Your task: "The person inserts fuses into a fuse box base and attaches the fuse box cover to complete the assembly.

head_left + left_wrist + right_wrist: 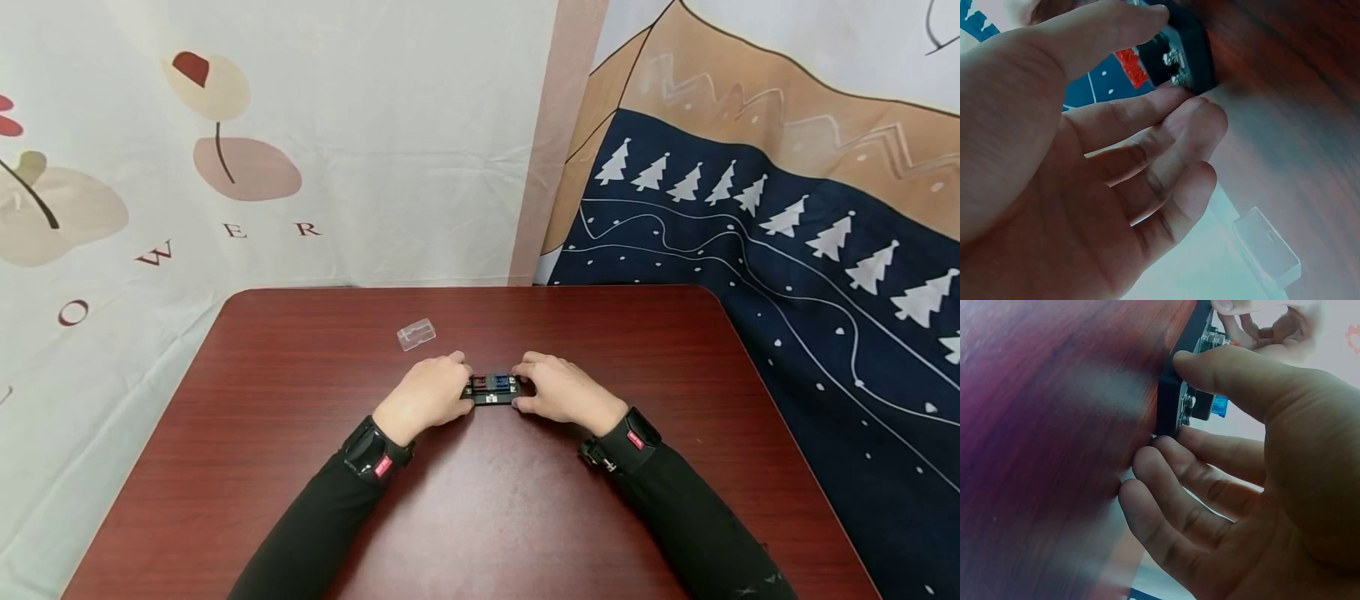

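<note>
A small black fuse block (pixel 492 400) lies on the table between both hands, with red and blue blade fuses along its top. My left hand (pixel 429 392) pinches its left end, thumb on the near edge and index fingertip on the far edge. At the opposite end, my right hand (pixel 566 392) holds it the same way. Silver terminal screws (pixel 1175 65) and a red fuse (pixel 1132 67) show in the left wrist view. In the right wrist view a blue fuse (pixel 1220 406) sticks up from the block, and the other fingers rest by the tabletop.
A clear plastic cover (pixel 416 334) lies on the reddish-brown wooden table (pixel 585 533), beyond the left hand. Behind the table hang a pale printed cloth (pixel 405 150) and a dark blue one with white trees (pixel 750 333).
</note>
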### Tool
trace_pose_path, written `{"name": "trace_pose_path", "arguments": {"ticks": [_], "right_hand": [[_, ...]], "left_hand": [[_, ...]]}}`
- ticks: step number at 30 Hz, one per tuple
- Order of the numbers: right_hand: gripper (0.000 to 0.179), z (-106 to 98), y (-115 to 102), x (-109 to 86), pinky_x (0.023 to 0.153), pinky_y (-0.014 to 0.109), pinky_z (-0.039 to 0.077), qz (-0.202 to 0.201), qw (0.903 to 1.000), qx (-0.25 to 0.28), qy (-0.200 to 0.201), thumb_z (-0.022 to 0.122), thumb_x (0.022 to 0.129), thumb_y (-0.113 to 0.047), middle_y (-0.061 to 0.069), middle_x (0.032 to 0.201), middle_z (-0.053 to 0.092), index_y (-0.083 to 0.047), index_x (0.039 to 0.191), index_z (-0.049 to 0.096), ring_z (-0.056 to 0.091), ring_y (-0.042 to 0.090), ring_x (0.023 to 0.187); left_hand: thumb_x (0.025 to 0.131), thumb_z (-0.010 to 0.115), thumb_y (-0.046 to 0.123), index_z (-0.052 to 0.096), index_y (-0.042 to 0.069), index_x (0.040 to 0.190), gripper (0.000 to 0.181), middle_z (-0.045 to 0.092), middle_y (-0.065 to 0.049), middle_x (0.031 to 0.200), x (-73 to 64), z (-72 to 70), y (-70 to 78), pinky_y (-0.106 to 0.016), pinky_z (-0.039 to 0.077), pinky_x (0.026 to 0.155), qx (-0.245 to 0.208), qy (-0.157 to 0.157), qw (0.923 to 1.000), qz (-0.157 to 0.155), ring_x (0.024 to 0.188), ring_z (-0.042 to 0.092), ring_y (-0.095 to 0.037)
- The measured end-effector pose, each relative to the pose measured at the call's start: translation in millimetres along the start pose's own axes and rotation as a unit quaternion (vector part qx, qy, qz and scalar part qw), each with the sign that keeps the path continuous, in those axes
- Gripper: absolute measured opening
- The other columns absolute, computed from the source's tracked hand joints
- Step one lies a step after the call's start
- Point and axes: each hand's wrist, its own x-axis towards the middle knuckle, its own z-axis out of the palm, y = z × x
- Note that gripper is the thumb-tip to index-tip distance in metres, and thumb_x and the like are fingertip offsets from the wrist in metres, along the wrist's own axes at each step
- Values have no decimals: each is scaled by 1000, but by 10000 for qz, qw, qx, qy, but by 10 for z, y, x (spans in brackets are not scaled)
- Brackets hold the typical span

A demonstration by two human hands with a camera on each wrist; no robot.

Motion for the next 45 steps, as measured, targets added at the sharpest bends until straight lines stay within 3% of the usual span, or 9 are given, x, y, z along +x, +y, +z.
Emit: {"name": "trace_pose_path", "arguments": {"ticks": [4, 7, 13, 17, 23, 32, 45], "right_hand": [[43, 12, 13, 10, 71, 30, 46, 15, 10000, -14, -28, 87, 95, -27, 0, 108, 64, -10, 133, 76, 55, 13, 81], [45, 11, 4, 3, 73, 31, 47, 55, 10000, -27, -71, 86, 95, -28, 0, 110, 64, -10, 135, 75, 55, 14, 83], [49, 7, -7, -7, 76, 33, 49, 104, 9999, -68, -93, 85, 96, -28, 2, 115, 66, -9, 139, 74, 57, 15, 85], [49, 21, -8, -6, 75, 32, 47, 101, 9998, -52, -131, 85, 96, -30, 1, 114, 64, -9, 140, 73, 55, 15, 86], [48, 23, -2, -18, 74, 31, 45, 139, 9998, -45, -114, 85, 97, -30, -1, 111, 63, -11, 139, 74, 55, 15, 84], [49, 23, -10, -18, 74, 31, 46, 106, 9999, -36, -60, 86, 96, -31, -1, 111, 64, -9, 139, 74, 55, 14, 84], [46, 16, -11, -23, 73, 31, 45, 118, 9999, 26, -19, 85, 96, -29, -1, 109, 63, -10, 136, 74, 54, 14, 84]], "left_hand": [[94, 85, 28, 81, 10, 110, 24, 66, -4, 103, -11, -43, -44, -48, 62, 84, -65, 63, 9999, -52, 85, 70, -24], [97, 83, 28, 80, 9, 118, 29, 69, -6, 111, -15, -83, -92, -50, 63, 88, -128, 217, 9996, -93, 94, 74, -27], [103, 77, 30, 74, 6, 139, 43, 72, -12, 132, -31, -156, -248, -52, 64, 98, -153, 828, 9960, -306, 117, 76, -33], [103, 76, 27, 75, 5, 138, 41, 73, -14, 129, -48, -200, -393, -52, 64, 95, -268, 1213, 9909, -520, 116, 75, -35], [101, 77, 22, 74, 3, 136, 41, 73, -17, 127, -32, -265, -642, -53, 64, 94, -281, 1464, 9860, -743, 114, 72, -38], [99, 76, 22, 72, 1, 140, 46, 72, -20, 133, -8, -262, -941, -56, 60, 99, -424, 1255, 9852, -1084, 119, 69, -41], [100, 75, 25, 70, -2, 142, 50, 72, -22, 131, 61, -87, -1086, -56, 60, 97, -572, 956, 9857, -1262, 116, 69, -41]]}}
